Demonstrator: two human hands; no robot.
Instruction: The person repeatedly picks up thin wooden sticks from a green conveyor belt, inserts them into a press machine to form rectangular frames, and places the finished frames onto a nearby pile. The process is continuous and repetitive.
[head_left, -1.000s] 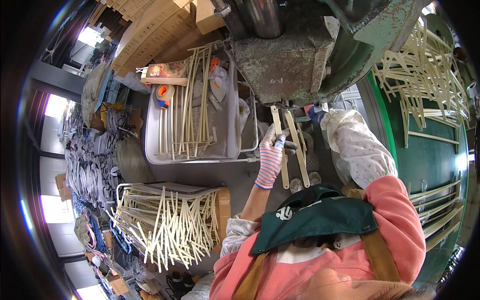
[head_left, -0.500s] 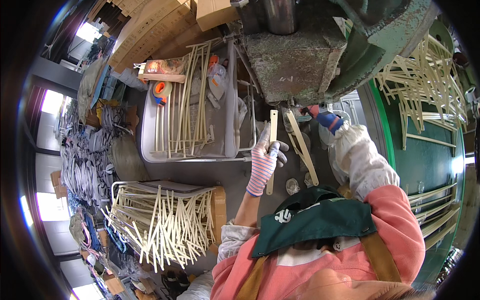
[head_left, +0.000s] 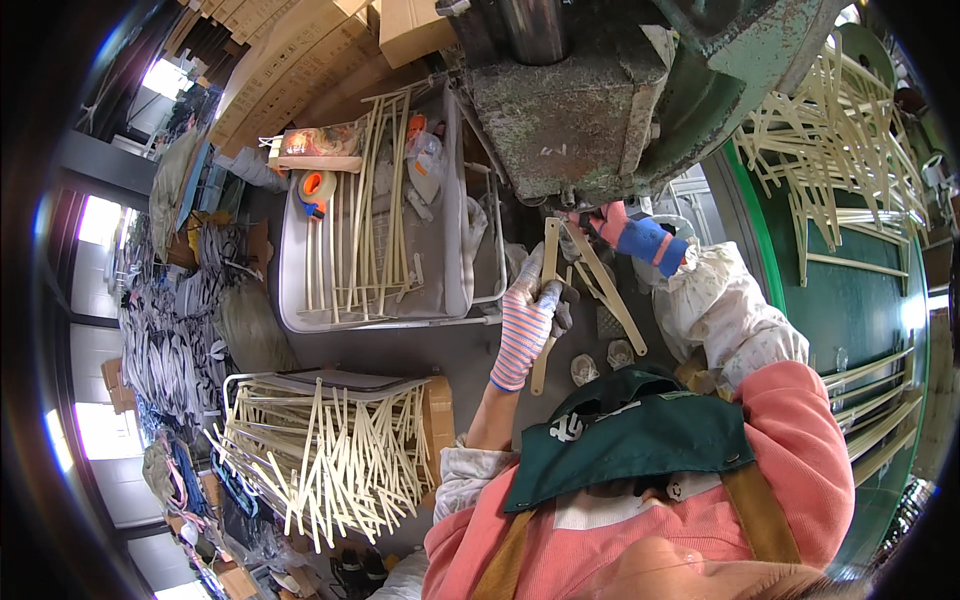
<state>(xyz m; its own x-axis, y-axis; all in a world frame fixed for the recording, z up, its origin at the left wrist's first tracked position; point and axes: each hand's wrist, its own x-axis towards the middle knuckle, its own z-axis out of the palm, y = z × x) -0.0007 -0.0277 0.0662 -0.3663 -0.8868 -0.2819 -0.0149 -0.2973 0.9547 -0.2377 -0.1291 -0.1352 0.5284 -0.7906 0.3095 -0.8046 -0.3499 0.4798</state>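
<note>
My left hand (head_left: pixel 525 325), in a striped glove with grey fingertips, grips a long flat cream strip (head_left: pixel 551 245) with a small hole near its end. The strip stands nearly upright in the view, its lower part coming out below the fingers. My right hand (head_left: pixel 612 228), in a pink and blue glove, is just under the green machine head (head_left: pixel 560 130). Its fingers are closed at the upper end of a second cream strip (head_left: pixel 612 290), which slants down to the right. The machine partly hides those fingertips. Thinner pale pieces show between the two strips.
To the left, a grey-white tray (head_left: pixel 288 290) holds long strips, a tape roll (head_left: pixel 320 186) and plastic bags. Below it is a heap of cream strips (head_left: pixel 320 450) beside cardboard. A green table (head_left: pixel 830 285) at the right bears more strips. Cartons (head_left: pixel 290 75) are stacked at the far left.
My right hand has shifted left under the machine head, onto the top of the slanting strip. My left hand keeps its strip nearly in place. The whole view has shifted slightly.
</note>
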